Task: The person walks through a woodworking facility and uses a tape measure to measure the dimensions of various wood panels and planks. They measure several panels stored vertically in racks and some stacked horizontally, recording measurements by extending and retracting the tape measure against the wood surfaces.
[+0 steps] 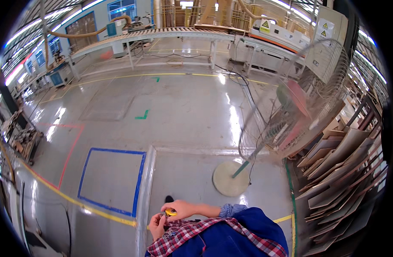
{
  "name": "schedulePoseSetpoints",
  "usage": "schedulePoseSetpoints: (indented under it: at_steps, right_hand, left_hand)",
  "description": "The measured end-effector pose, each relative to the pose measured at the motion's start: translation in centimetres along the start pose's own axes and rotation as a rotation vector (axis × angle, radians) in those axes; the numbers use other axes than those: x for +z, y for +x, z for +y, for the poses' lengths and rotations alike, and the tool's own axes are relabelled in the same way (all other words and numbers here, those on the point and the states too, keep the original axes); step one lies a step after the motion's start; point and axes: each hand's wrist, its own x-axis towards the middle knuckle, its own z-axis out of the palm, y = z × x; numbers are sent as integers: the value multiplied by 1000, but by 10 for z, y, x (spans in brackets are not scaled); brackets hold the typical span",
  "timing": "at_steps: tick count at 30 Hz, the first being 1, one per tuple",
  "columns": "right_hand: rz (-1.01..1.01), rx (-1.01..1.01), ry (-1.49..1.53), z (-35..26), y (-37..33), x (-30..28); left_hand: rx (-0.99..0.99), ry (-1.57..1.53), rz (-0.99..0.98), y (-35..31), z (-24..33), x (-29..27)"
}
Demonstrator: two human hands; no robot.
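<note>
My two hands meet low in the picture, just in front of my blue apron and plaid sleeves. My right hand [182, 208] reaches in from the right and is closed over a small yellow object [170, 212], possibly a tape measure. My left hand [157, 225] is just below and to its left, with curled fingers touching the object's lower edge. Whether the left hand grips it is too small to tell. A dark shoe tip [168, 198] shows just above the hands.
A pedestal fan [292, 107] with spinning red blades and a round base [230, 178] stands right of centre. Racks of leaning wooden boards [342, 171] fill the right side. A blue taped rectangle [111, 180] marks the floor at left. A roller conveyor [162, 34] runs along the back.
</note>
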Motion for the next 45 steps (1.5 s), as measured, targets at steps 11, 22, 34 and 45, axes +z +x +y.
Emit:
schedulePoseSetpoints:
  at_steps: [11,22,34,45]
  right_hand:
    - [201,294,469,231,211,-380]
    - [158,685,332,472,181,-696]
    - [434,582,0,636,86,-1049]
    - [1340,744,255,714,-176,-1312]
  left_hand:
    - [26,323,-225,483,73,229]
    - [-489,324,-678,792,-53,494]
    - [-717,631,-1079,1062,-101,876]
    - [-573,846,-2051,1133,-192,1409]
